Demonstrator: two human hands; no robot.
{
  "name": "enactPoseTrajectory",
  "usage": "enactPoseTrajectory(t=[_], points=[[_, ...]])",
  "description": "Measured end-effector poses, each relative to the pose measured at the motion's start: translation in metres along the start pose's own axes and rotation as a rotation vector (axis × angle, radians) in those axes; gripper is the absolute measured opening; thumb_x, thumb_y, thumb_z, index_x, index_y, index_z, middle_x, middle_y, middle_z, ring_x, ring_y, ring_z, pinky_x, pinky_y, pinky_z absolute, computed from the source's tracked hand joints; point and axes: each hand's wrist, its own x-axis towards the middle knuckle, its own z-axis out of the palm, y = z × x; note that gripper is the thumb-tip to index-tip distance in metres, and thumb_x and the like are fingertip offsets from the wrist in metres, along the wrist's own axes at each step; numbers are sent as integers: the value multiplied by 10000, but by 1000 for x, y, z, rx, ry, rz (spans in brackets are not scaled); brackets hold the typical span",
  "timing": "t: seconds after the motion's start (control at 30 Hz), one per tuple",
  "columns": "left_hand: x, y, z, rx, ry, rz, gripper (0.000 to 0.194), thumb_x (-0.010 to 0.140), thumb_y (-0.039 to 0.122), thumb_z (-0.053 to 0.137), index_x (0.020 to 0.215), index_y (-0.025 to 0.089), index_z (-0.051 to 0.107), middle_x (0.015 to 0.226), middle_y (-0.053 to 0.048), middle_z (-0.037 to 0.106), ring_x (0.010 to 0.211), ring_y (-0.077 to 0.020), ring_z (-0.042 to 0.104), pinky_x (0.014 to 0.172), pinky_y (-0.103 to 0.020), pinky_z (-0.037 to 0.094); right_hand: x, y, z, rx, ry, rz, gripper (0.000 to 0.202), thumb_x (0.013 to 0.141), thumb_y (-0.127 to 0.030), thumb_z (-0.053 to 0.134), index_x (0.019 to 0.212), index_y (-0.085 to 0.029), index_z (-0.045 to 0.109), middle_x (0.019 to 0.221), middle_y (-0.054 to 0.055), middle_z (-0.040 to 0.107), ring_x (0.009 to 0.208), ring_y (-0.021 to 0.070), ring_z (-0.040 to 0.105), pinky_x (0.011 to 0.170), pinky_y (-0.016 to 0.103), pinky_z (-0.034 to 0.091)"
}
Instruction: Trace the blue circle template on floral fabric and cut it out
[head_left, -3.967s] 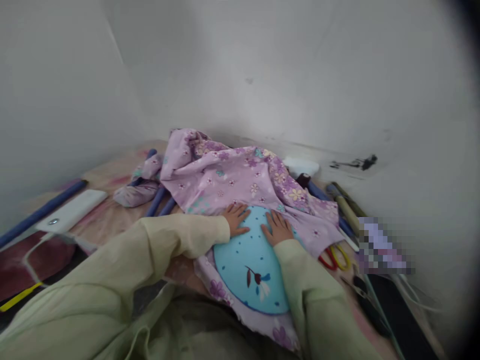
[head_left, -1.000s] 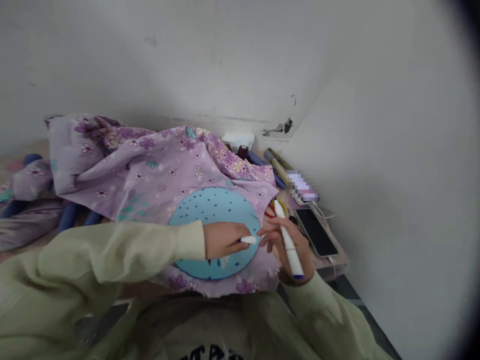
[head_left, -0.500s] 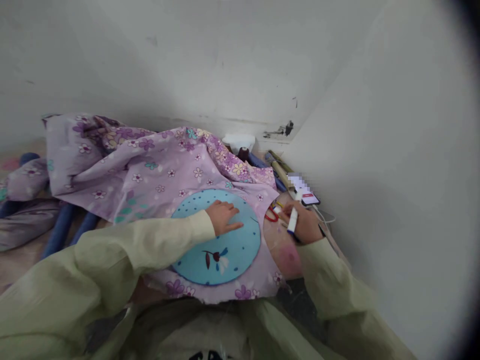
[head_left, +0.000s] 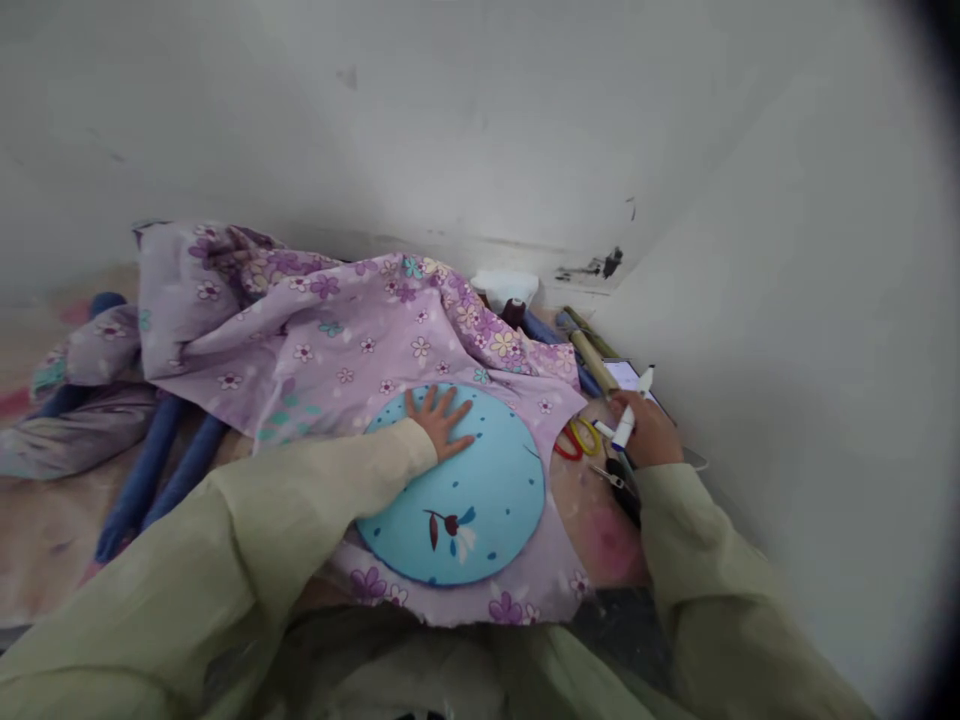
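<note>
My left hand (head_left: 441, 422) lies flat with spread fingers on the upper part of a round, light blue disc (head_left: 480, 500) printed with dots and a flower. Under the disc is a lilac flowered cloth (head_left: 360, 345). At the right, my right hand (head_left: 651, 430) is closed around a white marker (head_left: 623, 428) with a blue end. Scissors (head_left: 584, 437) with a red and a yellow handle loop lie just left of that hand. A key (head_left: 609, 477) rests below them, beside a dark object that I cannot make out.
Behind my right hand is a phone (head_left: 624, 374), partly covered. Fabric rolls (head_left: 592, 358) and a dark thread spool (head_left: 514, 312) stand near the wall (head_left: 420, 130). Blue rolls (head_left: 154, 470) stick out from under the cloth at the left.
My right hand has moved away from the disc, up and to the right near the phone, still holding the marker. My left hand's fingers are spread wider. The view has shifted slightly left.
</note>
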Motion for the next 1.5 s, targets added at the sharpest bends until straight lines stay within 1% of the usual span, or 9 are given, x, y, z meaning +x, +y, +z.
enactPoseTrajectory(t=[0.13, 0.2, 0.27, 0.37, 0.47, 0.6, 0.83, 1.13, 1.5], points=[[2, -2, 2, -28, 7, -15, 661, 770, 667, 295, 1353, 358, 263, 1454, -39, 215, 1302, -363, 120, 947, -642, -59, 18, -46, -7, 281, -1, -30, 359, 888, -432, 303, 1094, -189, 468, 842, 69, 653, 678, 180, 625, 649, 348, 494], [2, -2, 3, -45, 23, -9, 689, 764, 666, 312, 1362, 327, 255, 1451, -48, 222, 1298, -364, 129, 946, -641, -82, 31, -74, -2, 432, -50, -26, 453, 896, -481, 231, 1065, -170, 515, 716, 45, 640, 566, 151, 601, 556, 313, 497], [2, -3, 3, -58, 44, -3, 730, 758, 663, 328, 1368, 268, 256, 1443, -69, 241, 1291, -369, 145, 941, -648, -91, 45, -101, 9, 795, -141, 55, 518, 845, -566, 319, 910, -142, 609, 596, 32, 593, 482, 132, 548, 466, 279, 455], [1, -3, 3, -69, 66, 3, 756, 761, 656, 320, 1359, 196, 277, 1436, -88, 254, 1291, -374, 140, 948, -649, -82, 64, -137, 37, 1104, -305, 173, 509, 745, -621, 460, 753, -141, 631, 522, 15, 558, 433, 115, 512, 392, 243, 397], [1, -2, 3, -80, 79, 5, 757, 752, 661, 330, 1347, 194, 298, 1432, -86, 263, 1291, -383, 142, 951, -656, -60, 77, -168, 78, 1311, -329, 274, 287, 624, -435, 692, 686, -176, 586, 477, -50, 491, 428, 83, 473, 421, 221, 406], [2, -1, 4, -85, 80, -12, 753, 734, 653, 377, 1332, 198, 332, 1416, -96, 298, 1278, -392, 182, 943, -679, -45, 81, -193, 137, 1442, -410, 381, 261, 597, -373, 703, 662, -198, 520, 478, -78, 438, 449, 83, 475, 492, 243, 459], [2, -3, 5, -117, 71, -17, 780, 725, 683, 337, 1343, 206, 323, 1407, -93, 316, 1284, -400, 166, 947, -693, -38, 83, -180, 195, 1492, -480, 322, 227, 601, -358, 690, 630, -219, 514, 467, -81, 416, 465, 94, 455, 577, 286, 488], [1, -5, 2, -106, 60, -12, 775, 751, 677, 293, 1358, 194, 292, 1396, -160, 301, 1288, -398, 179, 945, -686, -18, 96, -144, 200, 1501, -532, 315, 194, 629, -355, 662, 636, -215, 528, 475, -68, 394, 469, 103, 437, 616, 325, 484], [-2, 1, 7, -91, 76, -40, 796, 766, 672, 260, 1360, 143, 281, 1432, -155, 231, 1306, -387, 122, 976, -645, 7, 98, -145, 203, 1465, -549, 305, 221, 619, -365, 681, 641, -220, 516, 485, -74, 426, 503, 97, 466, 730, 351, 497]])
